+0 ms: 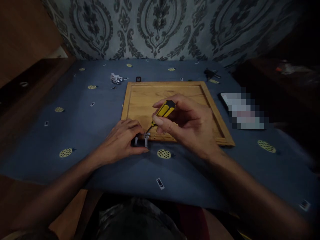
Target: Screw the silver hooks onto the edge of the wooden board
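Observation:
A wooden framed panel (140,96) lies flat on a blue patterned cloth (82,130). My right hand (187,125) is closed round a yellow-and-black screwdriver (165,110), whose tip points down at a small metal hinge (145,139) at the panel's near edge. My left hand (122,140) grips that hinge with curled fingers and holds it against the frame. Part of the hinge is hidden under my left fingers.
A small pile of metal hardware (116,79) lies on the cloth at the back left of the panel. A dark object (210,74) sits at the back right. A blurred flat item (245,110) lies right of the panel. A patterned wall stands behind.

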`<state>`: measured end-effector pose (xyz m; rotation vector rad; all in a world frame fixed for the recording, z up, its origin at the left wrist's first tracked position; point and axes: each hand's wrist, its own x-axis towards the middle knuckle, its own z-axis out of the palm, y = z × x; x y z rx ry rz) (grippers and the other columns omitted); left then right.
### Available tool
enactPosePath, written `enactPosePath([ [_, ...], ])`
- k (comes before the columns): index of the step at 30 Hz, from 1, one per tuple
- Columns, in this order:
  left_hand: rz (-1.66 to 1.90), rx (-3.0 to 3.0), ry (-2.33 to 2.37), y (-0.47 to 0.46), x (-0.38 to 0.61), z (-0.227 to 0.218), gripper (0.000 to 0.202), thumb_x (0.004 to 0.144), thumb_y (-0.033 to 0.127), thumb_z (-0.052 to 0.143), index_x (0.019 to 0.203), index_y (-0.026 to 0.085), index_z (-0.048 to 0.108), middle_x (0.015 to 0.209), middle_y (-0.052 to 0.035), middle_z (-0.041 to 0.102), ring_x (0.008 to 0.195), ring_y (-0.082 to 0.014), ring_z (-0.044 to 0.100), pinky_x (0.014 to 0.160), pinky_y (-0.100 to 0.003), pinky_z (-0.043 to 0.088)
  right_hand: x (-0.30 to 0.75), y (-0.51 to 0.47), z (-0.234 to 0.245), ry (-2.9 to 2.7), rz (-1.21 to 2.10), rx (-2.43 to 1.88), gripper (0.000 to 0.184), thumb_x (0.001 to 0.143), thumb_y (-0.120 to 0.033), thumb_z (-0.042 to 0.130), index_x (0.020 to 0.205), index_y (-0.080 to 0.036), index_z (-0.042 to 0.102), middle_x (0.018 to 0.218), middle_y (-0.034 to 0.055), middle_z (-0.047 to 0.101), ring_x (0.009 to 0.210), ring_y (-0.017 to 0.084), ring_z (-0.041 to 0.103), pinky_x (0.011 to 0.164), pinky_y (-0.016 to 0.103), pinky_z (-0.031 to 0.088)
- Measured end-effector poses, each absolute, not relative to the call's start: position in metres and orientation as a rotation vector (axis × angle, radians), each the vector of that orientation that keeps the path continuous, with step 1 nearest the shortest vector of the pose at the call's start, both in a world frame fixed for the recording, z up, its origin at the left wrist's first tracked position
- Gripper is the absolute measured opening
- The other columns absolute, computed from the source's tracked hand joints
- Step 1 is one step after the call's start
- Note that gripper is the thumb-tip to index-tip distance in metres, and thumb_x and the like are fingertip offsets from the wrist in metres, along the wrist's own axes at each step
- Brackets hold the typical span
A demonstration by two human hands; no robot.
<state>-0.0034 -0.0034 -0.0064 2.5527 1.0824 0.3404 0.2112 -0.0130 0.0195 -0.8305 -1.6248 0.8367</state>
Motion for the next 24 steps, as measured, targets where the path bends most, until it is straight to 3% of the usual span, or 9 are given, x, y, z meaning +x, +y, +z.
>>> enactPosePath([
  [5,0.31,2.545,1.088,-0.0035,-0.0019,-0.0039,0.032,0.085,0.042,0.085,0.098,0.018,0.068,0.116,-0.0085,0.071,0.114,-0.0327,0.065,0.098,-0.048,0.05,0.2113,-0.0142,0.0219,-1.644,0.936,-0.792,0.027,0.085,-0.041,0.085,0.088,-0.022,0.067,0.08,-0.0016,0.067,0.061,0.011,0.064,0.058,0.027,0.057],
  [11,0.311,2.542,1.094,-0.0033,-0.001,-0.004,0.033,0.084,0.041,0.086,0.101,0.019,0.069,0.118,-0.0086,0.071,0.115,-0.0329,0.065,0.099,-0.049,0.05,0.2074,-0.0139,0.0179,-1.556,0.955,-0.822,0.044,0.079,-0.045,0.089,0.077,-0.025,0.051,0.073,-0.0043,0.06,0.054,0.011,0.06,0.047,0.027,0.053],
  [17,0.34,2.545,1.088,-0.0034,-0.0023,-0.0063,0.032,0.084,0.042,0.086,0.099,0.019,0.069,0.116,-0.0086,0.072,0.114,-0.0328,0.066,0.097,-0.048,0.05,0.2093,-0.0151,0.0199,-1.626,0.951,-0.801,0.032,0.089,-0.05,0.08,0.096,-0.022,0.066,0.082,-0.0013,0.066,0.062,0.011,0.065,0.058,0.027,0.058],
  [20,0.356,2.552,1.09,-0.0033,-0.0025,-0.0071,0.031,0.085,0.043,0.085,0.099,0.02,0.068,0.116,-0.0076,0.072,0.113,-0.0319,0.065,0.097,-0.047,0.05,0.2106,-0.0149,0.0202,-1.679,0.942,-0.793,0.033,0.091,-0.052,0.077,0.089,-0.021,0.066,0.08,-0.0008,0.067,0.061,0.011,0.065,0.056,0.027,0.056],
  [24,0.352,2.561,1.089,-0.0028,-0.0026,-0.008,0.032,0.085,0.044,0.084,0.099,0.02,0.069,0.115,-0.0076,0.072,0.111,-0.0313,0.065,0.096,-0.047,0.05,0.2086,-0.0145,0.0182,-1.628,0.869,-0.857,0.038,0.081,-0.049,0.088,0.079,-0.023,0.059,0.08,-0.0014,0.067,0.055,0.01,0.059,0.048,0.026,0.052],
])
